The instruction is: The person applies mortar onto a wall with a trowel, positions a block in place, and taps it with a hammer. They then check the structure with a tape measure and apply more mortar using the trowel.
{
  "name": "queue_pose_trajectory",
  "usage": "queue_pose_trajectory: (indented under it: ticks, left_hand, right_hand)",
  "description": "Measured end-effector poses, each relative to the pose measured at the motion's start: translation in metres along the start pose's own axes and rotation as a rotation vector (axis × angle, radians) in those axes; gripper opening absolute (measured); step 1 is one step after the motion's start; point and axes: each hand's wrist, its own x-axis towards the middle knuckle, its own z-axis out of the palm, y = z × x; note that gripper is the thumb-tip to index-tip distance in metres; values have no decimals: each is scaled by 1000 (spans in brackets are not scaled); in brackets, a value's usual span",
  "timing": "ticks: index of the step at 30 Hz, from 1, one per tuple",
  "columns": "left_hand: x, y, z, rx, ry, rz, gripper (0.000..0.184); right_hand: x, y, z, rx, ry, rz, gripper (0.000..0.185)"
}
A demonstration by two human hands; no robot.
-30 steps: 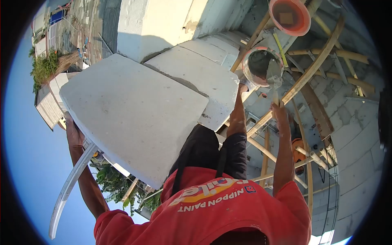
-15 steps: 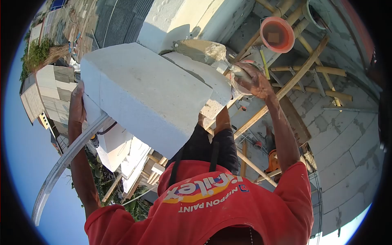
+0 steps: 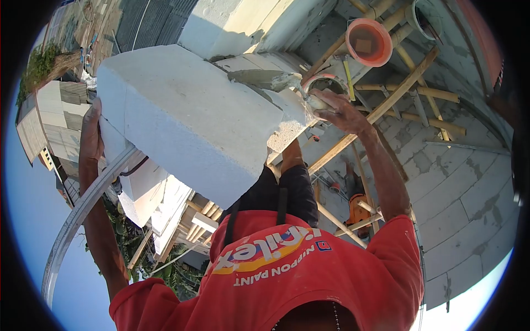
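A large pale block (image 3: 182, 110) lies across the view, tilted, its long side face towards me. My left hand (image 3: 92, 132) holds the block's left end, some of its fingers hidden behind it. The fingers of my right hand (image 3: 343, 112) are wrapped round the handle of a trowel (image 3: 259, 79). The trowel's blade, coated with grey mortar, is over the top of the wall blocks behind the large block. Just beyond my right hand is a mortar bucket (image 3: 327, 84), partly hidden by it.
An orange-red bucket (image 3: 369, 43) stands at the upper right near a yellow level (image 3: 349, 79). Wooden poles (image 3: 381, 113) cross over the space below, where a person in orange (image 3: 358, 211) is visible. A curved-looking metal bar (image 3: 77, 212) runs at the left.
My right hand has brought the trowel from the mortar bucket leftward over the wall blocks, its blade now lower and flatter. The large block has tilted, showing more of its side.
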Motion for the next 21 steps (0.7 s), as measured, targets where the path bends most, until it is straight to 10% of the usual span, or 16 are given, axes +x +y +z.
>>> queue_pose_trajectory:
  ticks: [10,17,21]
  left_hand:
    - [1,3,18,-41,21,-5,62]
    - [-9,17,56,-75,-83,1,66]
    - [-1,18,41,82,-151,25,72]
  right_hand:
    - [-82,-17,-2,155,95,94,62]
    - [-166,-89,58,239,306,528,72]
    - [-181,-133,134,512,520,373,62]
